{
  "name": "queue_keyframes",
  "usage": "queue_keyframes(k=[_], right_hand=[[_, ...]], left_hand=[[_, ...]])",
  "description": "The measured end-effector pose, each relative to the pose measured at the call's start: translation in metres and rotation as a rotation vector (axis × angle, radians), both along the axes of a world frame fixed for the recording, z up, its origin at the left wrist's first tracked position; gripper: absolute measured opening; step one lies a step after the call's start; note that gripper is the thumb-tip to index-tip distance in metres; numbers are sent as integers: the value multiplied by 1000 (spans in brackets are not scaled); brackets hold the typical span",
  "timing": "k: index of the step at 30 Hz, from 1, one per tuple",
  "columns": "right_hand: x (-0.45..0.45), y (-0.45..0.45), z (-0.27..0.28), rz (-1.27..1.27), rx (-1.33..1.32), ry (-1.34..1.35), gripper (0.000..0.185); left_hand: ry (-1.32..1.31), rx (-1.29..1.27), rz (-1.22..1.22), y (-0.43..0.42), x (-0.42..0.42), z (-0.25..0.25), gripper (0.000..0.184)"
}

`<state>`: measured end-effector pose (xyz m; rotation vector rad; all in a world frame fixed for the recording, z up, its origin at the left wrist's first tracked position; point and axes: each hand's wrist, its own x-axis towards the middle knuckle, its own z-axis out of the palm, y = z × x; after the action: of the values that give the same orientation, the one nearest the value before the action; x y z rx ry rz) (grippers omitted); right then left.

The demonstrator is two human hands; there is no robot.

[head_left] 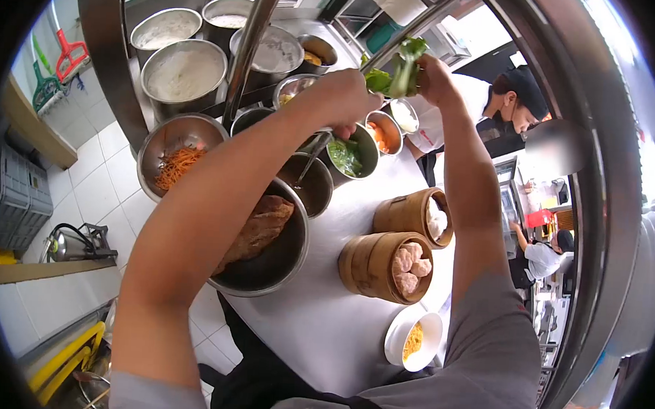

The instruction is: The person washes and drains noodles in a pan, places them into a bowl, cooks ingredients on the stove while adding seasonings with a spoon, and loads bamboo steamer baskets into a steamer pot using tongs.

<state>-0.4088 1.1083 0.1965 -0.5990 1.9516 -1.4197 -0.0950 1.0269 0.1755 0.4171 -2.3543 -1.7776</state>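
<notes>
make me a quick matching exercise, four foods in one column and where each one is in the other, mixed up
1. leafy bunch
2. orange shreds
3. pale pink lumps
4. yellow food

A. in a white bowl
B. in a bamboo steamer
C. in the right hand
D. in a metal bowl

Pairs: 1-C, 2-D, 3-B, 4-A

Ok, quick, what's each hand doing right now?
Left hand: fingers curled beside the leafy greens; whether it grips them cannot be told.
Right hand: closed, holding the leafy greens.
</notes>
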Motion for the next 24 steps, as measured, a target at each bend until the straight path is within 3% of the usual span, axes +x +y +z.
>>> queue_keyframes(k=[3,4,6,10,12,16,20,22,24], right_hand=[[78,1,29,-54,62,58,20],[88,2,32,31,17,9,18],[114,8,44,34,68,28,18],[84,17,45,25,97,105,18],[48,16,38,-159,117,224,19],[3,2,22,-314,-36,426,20],[-25,-30,-31,-479,-212,754,20],[-32,-40,-74,-423,-112,1040,23],[-68,-48,-117,-242,355,1124,30]], left_hand=[[23,178,23,6,-14,17,43],[38,244,38,9,-14,24,43],[87,242,69,5,-36,4,39],[103,525,26,-20,-31,-20,25],[84,755,-2,-31,-10,-18,26],[121,732,-68,-34,41,-7,28],[131,550,-98,-22,102,5,34],[186,642,-113,-18,123,-6,37],[272,722,-96,-19,143,-8,40]])
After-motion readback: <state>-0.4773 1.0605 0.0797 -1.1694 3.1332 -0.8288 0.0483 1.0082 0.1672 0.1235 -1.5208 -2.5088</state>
